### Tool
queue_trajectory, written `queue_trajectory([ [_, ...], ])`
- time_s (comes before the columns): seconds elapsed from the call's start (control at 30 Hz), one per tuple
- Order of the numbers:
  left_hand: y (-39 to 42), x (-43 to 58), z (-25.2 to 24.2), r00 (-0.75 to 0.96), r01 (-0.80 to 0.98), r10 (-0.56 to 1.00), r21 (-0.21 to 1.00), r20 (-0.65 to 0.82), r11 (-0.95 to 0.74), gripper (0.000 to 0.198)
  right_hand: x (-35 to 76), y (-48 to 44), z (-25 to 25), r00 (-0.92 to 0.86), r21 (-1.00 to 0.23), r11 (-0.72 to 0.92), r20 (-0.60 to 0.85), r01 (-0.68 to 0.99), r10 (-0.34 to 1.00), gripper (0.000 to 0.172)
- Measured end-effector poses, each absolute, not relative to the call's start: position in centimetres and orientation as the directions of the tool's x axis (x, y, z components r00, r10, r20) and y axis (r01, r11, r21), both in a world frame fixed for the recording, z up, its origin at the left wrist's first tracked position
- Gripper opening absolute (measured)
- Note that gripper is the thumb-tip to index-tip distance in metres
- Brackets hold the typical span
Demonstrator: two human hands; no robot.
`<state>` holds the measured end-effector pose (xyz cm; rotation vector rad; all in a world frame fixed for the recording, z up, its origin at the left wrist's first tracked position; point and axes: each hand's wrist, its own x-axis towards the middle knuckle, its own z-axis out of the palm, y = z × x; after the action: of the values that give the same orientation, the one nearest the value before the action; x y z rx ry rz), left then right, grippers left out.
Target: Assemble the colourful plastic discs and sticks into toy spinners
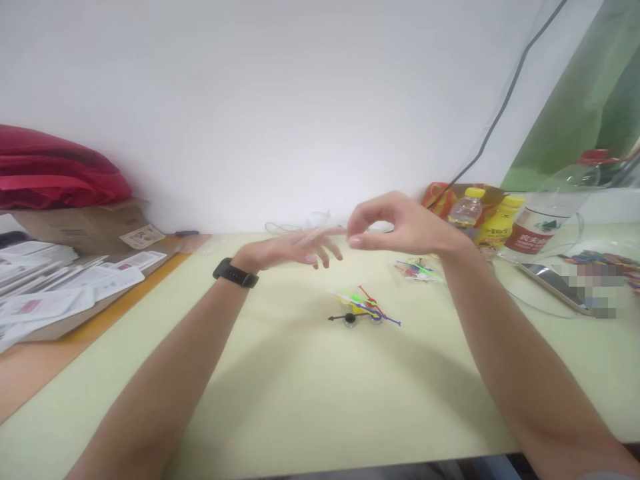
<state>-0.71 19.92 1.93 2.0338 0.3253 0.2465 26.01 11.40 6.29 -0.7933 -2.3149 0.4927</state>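
My left hand (296,249), with a black watch on its wrist, is held above the table with its fingers apart. Close to its right, my right hand (395,223) has thumb and forefinger closed in a pinch. A pale, blurred streak runs between the two hands, and I cannot make out what it is or whether the pinch holds it. Below them on the table lies a small pile of coloured plastic arrow-shaped pieces (364,309) in black, blue, red, green, yellow and white, some with round hubs. Another group of coloured pieces (419,269) lies behind my right wrist.
Bottles with yellow caps (466,208), a large red-capped bottle (543,220) and a phone (557,288) are at the right. Coloured strips (607,265) lie beyond. White packets (45,297) and a cardboard box (85,227) under red cloth (55,170) occupy the left.
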Motion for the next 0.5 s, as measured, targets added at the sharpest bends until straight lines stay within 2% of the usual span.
queue_trajectory([
  [0.17, 19.7, -0.1, 1.7, 0.952, 0.140, 0.307, 0.890, -0.001, -0.434, 0.069, 26.1, 11.3, 6.5, -0.759, -0.591, 0.716, 0.249, 0.373, 0.601, 0.031],
  [0.33, 19.2, 0.7, 1.4, 0.953, 0.139, 0.304, 0.896, -0.004, -0.421, 0.071, 26.2, 11.2, 6.3, -0.849, -0.707, 0.644, 0.118, 0.292, 0.515, 0.043],
  [0.5, 18.4, 1.2, 1.6, 0.955, 0.129, 0.296, 0.899, 0.001, -0.419, 0.070, 26.1, 12.2, 5.6, -0.910, -0.673, 0.693, 0.073, 0.257, 0.408, 0.050],
])
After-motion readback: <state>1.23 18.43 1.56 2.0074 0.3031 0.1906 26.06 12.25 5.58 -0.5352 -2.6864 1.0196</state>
